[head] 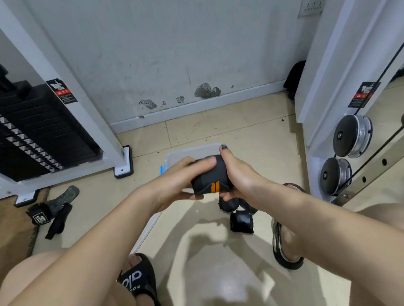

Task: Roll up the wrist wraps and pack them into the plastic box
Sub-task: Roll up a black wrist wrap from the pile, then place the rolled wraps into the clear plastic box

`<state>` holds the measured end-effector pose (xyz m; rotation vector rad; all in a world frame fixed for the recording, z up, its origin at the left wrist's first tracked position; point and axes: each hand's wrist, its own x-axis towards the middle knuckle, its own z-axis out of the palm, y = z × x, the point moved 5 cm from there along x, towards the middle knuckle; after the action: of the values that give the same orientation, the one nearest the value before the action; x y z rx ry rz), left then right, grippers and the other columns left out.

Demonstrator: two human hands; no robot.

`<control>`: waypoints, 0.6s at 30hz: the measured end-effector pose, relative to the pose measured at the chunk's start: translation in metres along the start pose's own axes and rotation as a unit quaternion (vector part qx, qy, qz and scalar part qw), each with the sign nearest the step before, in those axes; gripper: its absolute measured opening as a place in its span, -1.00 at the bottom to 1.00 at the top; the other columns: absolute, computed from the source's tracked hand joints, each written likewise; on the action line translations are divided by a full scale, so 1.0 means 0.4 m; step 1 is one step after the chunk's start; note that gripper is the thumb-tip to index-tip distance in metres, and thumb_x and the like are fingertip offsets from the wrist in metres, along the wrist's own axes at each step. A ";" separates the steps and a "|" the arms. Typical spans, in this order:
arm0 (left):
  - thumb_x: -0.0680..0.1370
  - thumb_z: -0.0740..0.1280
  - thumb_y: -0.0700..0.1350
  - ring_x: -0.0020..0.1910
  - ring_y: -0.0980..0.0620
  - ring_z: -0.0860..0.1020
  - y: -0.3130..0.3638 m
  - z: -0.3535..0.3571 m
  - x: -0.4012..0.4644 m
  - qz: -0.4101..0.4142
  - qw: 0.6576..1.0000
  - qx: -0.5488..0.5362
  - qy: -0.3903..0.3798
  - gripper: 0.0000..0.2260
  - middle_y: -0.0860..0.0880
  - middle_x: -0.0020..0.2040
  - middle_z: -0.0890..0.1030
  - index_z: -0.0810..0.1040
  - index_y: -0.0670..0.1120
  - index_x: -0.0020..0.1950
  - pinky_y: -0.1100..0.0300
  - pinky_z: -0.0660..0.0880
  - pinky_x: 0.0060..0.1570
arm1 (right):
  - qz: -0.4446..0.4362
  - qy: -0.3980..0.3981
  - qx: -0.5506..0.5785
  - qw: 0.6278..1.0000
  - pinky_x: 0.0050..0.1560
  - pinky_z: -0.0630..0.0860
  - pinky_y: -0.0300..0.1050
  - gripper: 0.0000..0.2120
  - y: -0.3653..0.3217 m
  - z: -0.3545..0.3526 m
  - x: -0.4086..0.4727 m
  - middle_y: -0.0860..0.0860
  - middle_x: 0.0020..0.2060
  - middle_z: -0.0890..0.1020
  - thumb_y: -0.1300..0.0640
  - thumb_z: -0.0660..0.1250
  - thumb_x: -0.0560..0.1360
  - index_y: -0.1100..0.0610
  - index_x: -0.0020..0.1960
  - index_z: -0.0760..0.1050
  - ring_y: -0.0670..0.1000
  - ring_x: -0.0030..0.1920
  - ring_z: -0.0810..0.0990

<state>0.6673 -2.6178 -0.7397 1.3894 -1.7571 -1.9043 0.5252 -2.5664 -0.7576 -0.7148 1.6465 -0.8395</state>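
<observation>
We grip a rolled wrist wrap in both hands, left hand and right hand, fingers curled round it, above the plastic box; more wraps below our fingers lie unpacked.

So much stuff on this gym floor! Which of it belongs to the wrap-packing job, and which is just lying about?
Part of the job:
- wrist wrap with orange stripes, gripped by the left hand and right hand
- rolled black wrap on the floor
- plastic box

Just lying about:
- labelled black straps at left
- weight stack
- cable pulleys
</observation>
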 end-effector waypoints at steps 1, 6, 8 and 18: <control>0.49 0.49 0.22 0.00 0.01 0.70 -0.003 0.004 -0.002 -0.003 1.000 0.002 -0.013 -0.51 -0.02 -0.02 0.73 0.51 -0.10 0.20 -0.04 0.65 0.16 | 0.008 -0.013 0.006 1.000 -0.29 0.57 -0.07 -0.42 0.002 -0.011 -0.007 0.15 -0.08 0.71 -0.35 -0.03 0.65 0.04 0.13 0.58 0.12 -0.27 0.61; 0.27 0.59 0.12 -0.07 0.01 0.68 0.039 0.023 0.015 -0.022 0.995 0.057 -0.079 -0.45 -0.04 -0.08 0.68 0.46 -0.08 0.09 0.15 0.61 -0.04 | 0.026 -0.091 0.029 0.995 0.02 0.68 0.11 -0.38 -0.005 -0.078 -0.030 0.19 0.01 0.70 -0.33 0.01 0.66 0.16 0.28 0.52 0.22 -0.05 0.72; 0.22 0.61 0.14 -0.07 0.02 0.64 0.087 0.030 0.042 -0.001 0.988 0.148 -0.052 -0.38 -0.01 -0.07 0.64 0.46 -0.11 0.11 0.11 0.58 0.00 | 0.007 -0.067 -0.036 0.997 0.11 0.65 0.10 -0.44 -0.035 -0.121 -0.018 0.17 -0.03 0.65 -0.26 -0.01 0.69 0.18 0.25 0.49 0.22 -0.10 0.69; 0.24 0.63 0.03 -0.22 -0.01 0.48 0.068 0.005 0.349 0.067 0.885 0.459 0.026 -0.36 -0.01 -0.10 0.56 0.31 -0.03 0.12 0.07 0.41 -0.28 | -0.027 -0.074 -0.584 0.808 0.22 0.47 -0.03 -0.55 -0.040 -0.258 0.305 0.11 0.36 0.50 0.05 0.23 0.63 0.10 0.50 0.34 0.18 0.32 0.49</control>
<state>0.5788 -2.7200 -0.7845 1.4434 -2.7972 -0.9151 0.3986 -2.6572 -0.7960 -1.6096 1.9034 0.3363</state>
